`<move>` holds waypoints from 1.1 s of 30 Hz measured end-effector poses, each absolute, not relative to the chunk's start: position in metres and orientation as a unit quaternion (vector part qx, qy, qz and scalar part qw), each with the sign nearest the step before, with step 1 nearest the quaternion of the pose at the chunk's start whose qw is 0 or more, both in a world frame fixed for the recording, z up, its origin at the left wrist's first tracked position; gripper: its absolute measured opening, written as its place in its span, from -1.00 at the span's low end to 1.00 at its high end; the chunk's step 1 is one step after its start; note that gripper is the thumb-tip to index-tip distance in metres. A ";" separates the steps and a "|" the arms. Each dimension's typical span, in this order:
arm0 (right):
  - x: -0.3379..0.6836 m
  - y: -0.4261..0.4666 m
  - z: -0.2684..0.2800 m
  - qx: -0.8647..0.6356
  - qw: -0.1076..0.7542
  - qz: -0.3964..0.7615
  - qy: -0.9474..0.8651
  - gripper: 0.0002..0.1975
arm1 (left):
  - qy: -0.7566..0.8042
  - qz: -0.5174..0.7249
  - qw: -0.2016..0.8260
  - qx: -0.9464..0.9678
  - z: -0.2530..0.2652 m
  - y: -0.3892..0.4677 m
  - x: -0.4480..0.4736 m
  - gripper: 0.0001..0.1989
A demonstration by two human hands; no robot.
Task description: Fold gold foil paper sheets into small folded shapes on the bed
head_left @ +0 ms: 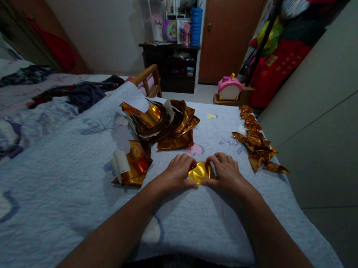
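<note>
A small piece of shiny gold foil paper (pixel 201 172), partly folded, lies on the light blue quilted cloth in front of me. My left hand (pixel 179 171) grips its left edge between thumb and curled fingers. On the opposite edge, my right hand (pixel 226 171) pinches the same paper in a like way. Left of my left hand is a small curled stack of gold foil sheets (pixel 136 160), with a pale backing showing. Behind it spreads a larger pile of curled foil sheets (pixel 156 119). Several folded gold foil pieces (pixel 257 147) lie along the cloth's right side.
The blue cloth (pixel 83 205) covers the surface I work on, with a white cabinet (pixel 324 128) close on its right. Clothes (pixel 85 94) lie at the far left. Beyond the far edge stand a wooden chair (pixel 148 79), a dark shelf (pixel 170 66) and a pink toy case (pixel 229 88).
</note>
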State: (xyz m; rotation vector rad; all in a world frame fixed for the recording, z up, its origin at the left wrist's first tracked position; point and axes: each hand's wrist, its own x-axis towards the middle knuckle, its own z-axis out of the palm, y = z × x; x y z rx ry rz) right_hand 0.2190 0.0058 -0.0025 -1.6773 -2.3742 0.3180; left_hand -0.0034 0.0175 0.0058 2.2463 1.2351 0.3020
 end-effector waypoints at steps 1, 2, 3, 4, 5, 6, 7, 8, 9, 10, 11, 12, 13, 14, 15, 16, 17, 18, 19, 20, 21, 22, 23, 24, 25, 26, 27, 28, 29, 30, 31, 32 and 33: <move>0.222 0.007 -0.003 -0.569 0.109 0.111 -0.807 -0.45 | 0.461 0.112 0.277 0.835 0.006 0.017 -0.003 -0.52; 0.224 0.007 -0.004 -0.569 0.107 0.116 -0.807 -0.44 | 0.462 0.112 0.277 0.835 0.006 0.017 -0.003 -0.52; 0.226 0.008 -0.004 -0.569 0.103 0.121 -0.807 -0.43 | 0.461 0.112 0.277 0.836 0.007 0.017 -0.003 -0.53; 0.227 0.009 -0.004 -0.568 0.098 0.125 -0.807 -0.42 | 0.460 0.112 0.277 0.836 0.007 0.017 -0.003 -0.53; 0.228 0.009 -0.004 -0.567 0.092 0.129 -0.808 -0.42 | 0.460 0.112 0.276 0.837 0.007 0.017 -0.003 -0.52; 0.230 0.010 -0.003 -0.565 0.086 0.132 -0.810 -0.42 | 0.459 0.111 0.276 0.837 0.007 0.017 -0.003 -0.52; 0.231 0.011 -0.003 -0.561 0.080 0.135 -0.813 -0.40 | 0.459 0.110 0.277 0.837 0.007 0.017 -0.003 -0.51; 0.232 0.012 -0.002 -0.557 0.075 0.137 -0.816 -0.38 | 0.458 0.108 0.277 0.837 0.007 0.018 -0.003 -0.51; 0.234 0.013 -0.002 -0.552 0.072 0.139 -0.819 -0.36 | 0.458 0.108 0.278 0.837 0.007 0.018 -0.003 -0.51; 0.235 0.014 -0.002 -0.548 0.071 0.139 -0.822 -0.34 | 0.457 0.109 0.279 0.837 0.007 0.018 -0.003 -0.51; 0.237 0.014 -0.002 -0.545 0.071 0.140 -0.824 -0.32 | 0.457 0.111 0.279 0.837 0.008 0.018 -0.002 -0.51; 0.239 0.014 -0.002 -0.542 0.072 0.140 -0.825 -0.30 | 0.457 0.113 0.279 0.837 0.008 0.017 -0.002 -0.52; 0.240 0.015 -0.001 -0.540 0.073 0.141 -0.827 -0.28 | 0.458 0.113 0.279 0.837 0.009 0.017 -0.002 -0.52; 0.242 0.015 -0.001 -0.537 0.073 0.143 -0.828 -0.27 | 0.459 0.113 0.279 0.836 0.009 0.017 -0.002 -0.53; 0.243 0.015 0.000 -0.534 0.072 0.146 -0.830 -0.25 | 0.460 0.112 0.279 0.835 0.010 0.017 -0.002 -0.54; 0.244 0.015 0.001 -0.532 0.071 0.151 -0.830 -0.22 | 0.460 0.112 0.280 0.835 0.010 0.017 -0.002 -0.54; 0.245 0.015 0.003 -0.529 0.071 0.157 -0.831 -0.21 | 0.460 0.113 0.281 0.835 0.011 0.017 -0.002 -0.54; 0.247 0.015 0.004 -0.527 0.071 0.165 -0.831 -0.19 | 0.459 0.114 0.282 0.835 0.011 0.017 -0.002 -0.54; 0.248 0.015 0.006 -0.523 0.071 0.176 -0.831 -0.18 | 0.458 0.116 0.283 0.835 0.011 0.017 -0.002 -0.55; 0.250 0.015 0.008 -0.517 0.070 0.192 -0.831 -0.17 | 0.458 0.116 0.284 0.835 0.012 0.017 -0.003 -0.56; 0.251 0.015 0.011 -0.510 0.070 0.210 -0.831 -0.16 | 0.458 0.114 0.285 0.834 0.012 0.017 -0.003 -0.56; 0.251 0.015 0.013 -0.502 0.073 0.228 -0.831 -0.16 | 0.458 0.112 0.285 0.834 0.012 0.017 -0.003 -0.57; 0.252 0.015 0.014 -0.497 0.078 0.244 -0.829 -0.16 | 0.459 0.111 0.285 0.834 0.012 0.017 -0.004 -0.57; 0.251 0.015 0.015 -0.497 0.089 0.252 -0.825 -0.18 | 0.457 0.111 0.284 0.835 0.013 0.016 -0.004 -0.56; 0.249 0.015 0.016 -0.500 0.106 0.252 -0.822 -0.21 | 0.455 0.112 0.284 0.836 0.013 0.016 -0.004 -0.54; 0.247 0.015 0.017 -0.504 0.126 0.245 -0.818 -0.24 | 0.453 0.113 0.283 0.838 0.013 0.015 -0.004 -0.51; 0.245 0.014 0.018 -0.508 0.149 0.233 -0.815 -0.28 | 0.451 0.114 0.282 0.839 0.014 0.015 -0.004 -0.49; 0.242 0.014 0.019 -0.511 0.171 0.220 -0.813 -0.33 | 0.449 0.114 0.280 0.841 0.014 0.014 -0.004 -0.48; 0.239 0.014 0.020 -0.512 0.193 0.207 -0.811 -0.38 | 0.448 0.113 0.278 0.842 0.014 0.013 -0.003 -0.48; 0.236 0.013 0.022 -0.515 0.214 0.194 -0.807 -0.45 | 0.449 0.113 0.275 0.843 0.015 0.013 -0.003 -0.49; 0.234 0.013 0.024 -0.514 0.231 0.182 -0.806 -0.53 | 0.448 0.113 0.273 0.844 0.015 0.013 -0.002 -0.51; 0.231 0.012 0.026 -0.507 0.243 0.175 -0.808 -0.62 | 0.447 0.113 0.270 0.845 0.015 0.012 -0.002 -0.53; 0.229 0.011 0.028 -0.494 0.245 0.178 -0.815 -0.71 | 0.446 0.114 0.269 0.846 0.014 0.012 -0.002 -0.56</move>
